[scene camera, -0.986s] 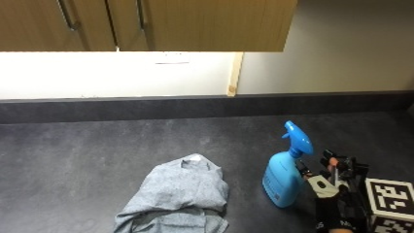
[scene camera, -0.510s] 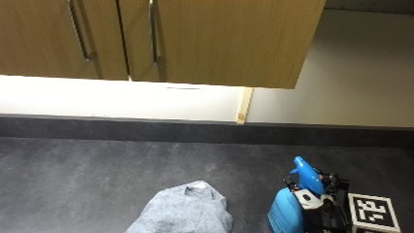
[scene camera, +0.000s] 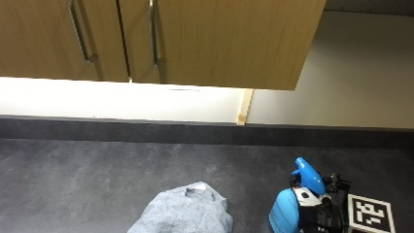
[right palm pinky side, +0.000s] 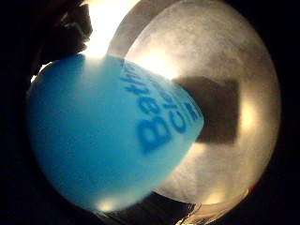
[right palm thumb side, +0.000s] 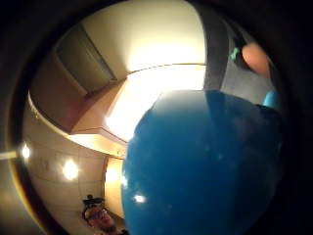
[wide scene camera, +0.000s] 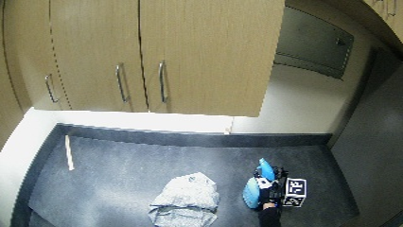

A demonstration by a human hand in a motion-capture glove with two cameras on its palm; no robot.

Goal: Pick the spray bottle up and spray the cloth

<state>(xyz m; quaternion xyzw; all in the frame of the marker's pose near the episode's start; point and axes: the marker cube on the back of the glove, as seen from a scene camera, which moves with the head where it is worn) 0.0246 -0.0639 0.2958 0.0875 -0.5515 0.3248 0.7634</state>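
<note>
A blue spray bottle (scene camera: 288, 213) stands upright at the right front of the dark countertop (scene camera: 97, 179), its nozzle pointing left toward the cloth. My gloved right hand (scene camera: 326, 213) is at the bottle's right side and grips it round the neck, below the spray head. A crumpled grey cloth (scene camera: 184, 213) lies on the counter just left of the bottle, not touching it. The wide outside view shows the same: bottle (wide scene camera: 253, 193), hand (wide scene camera: 272, 196), cloth (wide scene camera: 186, 198). The bottle's blue body fills much of both palm views (right palm pinky side: 108, 140) (right palm thumb side: 205, 166). I cannot tell whether the bottle is off the counter.
Wooden wall cabinets (scene camera: 194, 39) with metal handles hang above the back of the counter. A pale wooden strip (wide scene camera: 68, 152) lies at the counter's far left. A dark wall panel (wide scene camera: 372, 142) borders the counter on the right.
The outside camera has tilted upward, so the whole picture has shifted. My hand has gone from beside the bottle to round its neck.
</note>
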